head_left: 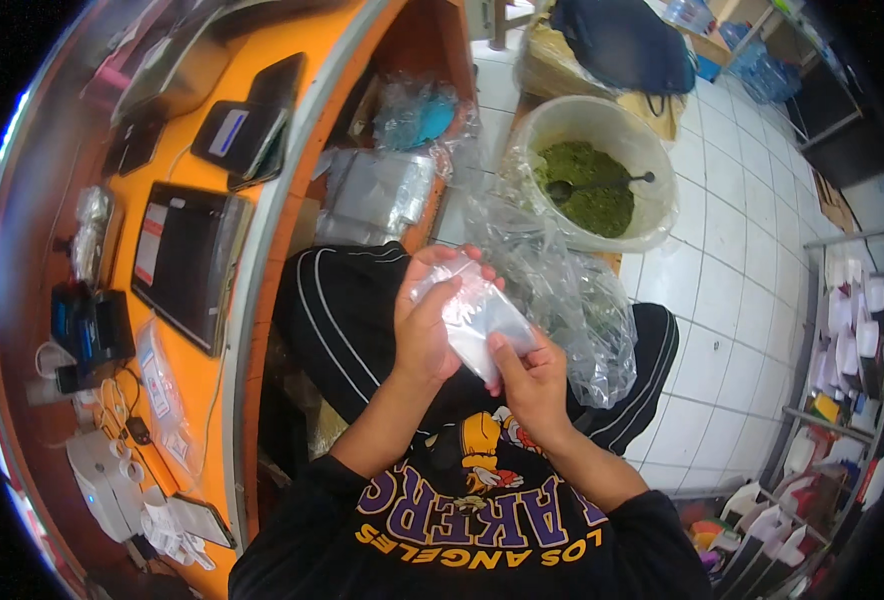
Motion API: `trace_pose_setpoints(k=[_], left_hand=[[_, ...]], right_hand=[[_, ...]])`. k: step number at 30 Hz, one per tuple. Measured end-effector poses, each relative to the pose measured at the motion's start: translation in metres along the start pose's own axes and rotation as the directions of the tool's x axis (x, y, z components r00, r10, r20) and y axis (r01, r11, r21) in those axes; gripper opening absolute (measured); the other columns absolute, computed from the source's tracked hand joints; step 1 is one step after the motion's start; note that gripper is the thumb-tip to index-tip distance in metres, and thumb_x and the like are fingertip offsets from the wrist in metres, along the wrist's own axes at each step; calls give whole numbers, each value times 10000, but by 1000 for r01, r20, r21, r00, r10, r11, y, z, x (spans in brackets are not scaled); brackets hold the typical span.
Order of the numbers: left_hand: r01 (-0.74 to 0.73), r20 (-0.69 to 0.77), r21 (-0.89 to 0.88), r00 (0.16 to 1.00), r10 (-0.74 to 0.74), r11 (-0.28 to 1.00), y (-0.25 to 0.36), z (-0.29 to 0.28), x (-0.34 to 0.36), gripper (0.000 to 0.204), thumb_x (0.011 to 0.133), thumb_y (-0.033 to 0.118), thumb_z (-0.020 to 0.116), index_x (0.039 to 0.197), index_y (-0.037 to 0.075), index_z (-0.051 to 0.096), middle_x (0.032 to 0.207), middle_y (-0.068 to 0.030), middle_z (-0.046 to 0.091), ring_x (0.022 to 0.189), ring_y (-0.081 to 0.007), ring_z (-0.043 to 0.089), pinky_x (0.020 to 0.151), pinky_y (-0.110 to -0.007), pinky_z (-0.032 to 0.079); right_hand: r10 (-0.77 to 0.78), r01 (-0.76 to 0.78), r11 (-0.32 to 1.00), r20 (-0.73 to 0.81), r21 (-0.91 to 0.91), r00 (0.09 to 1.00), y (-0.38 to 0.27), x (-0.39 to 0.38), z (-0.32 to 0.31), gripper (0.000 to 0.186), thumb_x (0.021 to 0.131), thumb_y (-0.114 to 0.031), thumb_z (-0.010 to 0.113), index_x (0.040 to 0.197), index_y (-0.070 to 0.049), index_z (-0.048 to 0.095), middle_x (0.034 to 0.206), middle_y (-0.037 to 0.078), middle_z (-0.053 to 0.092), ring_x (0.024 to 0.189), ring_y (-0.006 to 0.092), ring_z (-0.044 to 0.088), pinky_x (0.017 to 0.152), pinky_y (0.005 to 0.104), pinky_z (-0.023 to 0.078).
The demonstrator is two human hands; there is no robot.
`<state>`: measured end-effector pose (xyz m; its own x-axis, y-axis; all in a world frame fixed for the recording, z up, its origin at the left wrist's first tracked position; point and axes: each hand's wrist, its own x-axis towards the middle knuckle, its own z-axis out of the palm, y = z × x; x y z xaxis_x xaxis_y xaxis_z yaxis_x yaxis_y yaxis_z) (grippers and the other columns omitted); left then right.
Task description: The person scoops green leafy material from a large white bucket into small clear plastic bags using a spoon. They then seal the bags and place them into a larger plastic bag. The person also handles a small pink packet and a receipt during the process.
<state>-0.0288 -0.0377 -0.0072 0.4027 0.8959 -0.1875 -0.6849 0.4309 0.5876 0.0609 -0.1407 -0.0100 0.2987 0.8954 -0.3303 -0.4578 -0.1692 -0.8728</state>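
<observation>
A small clear plastic bag (474, 315) is held between both hands over my lap. My left hand (425, 325) grips its upper left edge with the fingers curled over the top. My right hand (532, 378) pinches its lower right corner with the thumb on top. A larger crumpled clear plastic bag (572, 300) lies on my right thigh, just behind the hands. Beyond it a white bucket (652, 150) holds green ground material (587, 190) with a dark spoon (602, 184) resting in it.
An orange counter (187, 200) curves along my left, carrying black tablets, phones, cables and a white device. Stacked clear bags (382, 190) sit under its edge. White tiled floor (732, 260) spreads to the right, with shelves of bottles (842, 420) at the far right.
</observation>
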Motion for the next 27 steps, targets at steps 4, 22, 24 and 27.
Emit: trace_pose_setpoints(k=[4,22,24,27], left_hand=[[-15,-65,19,998,16,1000,2,-2,2,227,802,-62,496,1000,49,485,1005,-145,536,817,-254,568,743,-408,513],[-561,229,577,809,-541,-594,24,6,0,133,811,173,628,893,77,670,920,-149,575,853,-343,604,711,-440,503],[-508,53,609,792,-608,-609,49,-1,-26,128,810,178,631,879,80,676,920,-152,574,867,-345,604,725,-441,499],[-408,-82,696,772,-630,-591,60,-14,-57,134,809,193,640,863,78,684,918,-153,573,875,-349,602,752,-434,495]], right_hand=[[6,-1,989,34,-150,999,-1,-3,3,186,929,-165,595,1023,-4,604,706,35,616,569,72,568,517,209,458],[-162,-146,248,-190,-958,968,-25,60,-219,379,753,-55,680,1114,-27,567,888,117,642,752,256,609,659,362,486],[-261,-124,468,-271,-875,927,-58,52,-246,381,743,-48,683,1106,-34,571,875,102,638,737,238,602,647,352,479],[-537,75,328,-121,-942,835,-102,34,-209,265,751,-65,680,1005,-33,612,891,121,645,801,274,617,744,376,483]])
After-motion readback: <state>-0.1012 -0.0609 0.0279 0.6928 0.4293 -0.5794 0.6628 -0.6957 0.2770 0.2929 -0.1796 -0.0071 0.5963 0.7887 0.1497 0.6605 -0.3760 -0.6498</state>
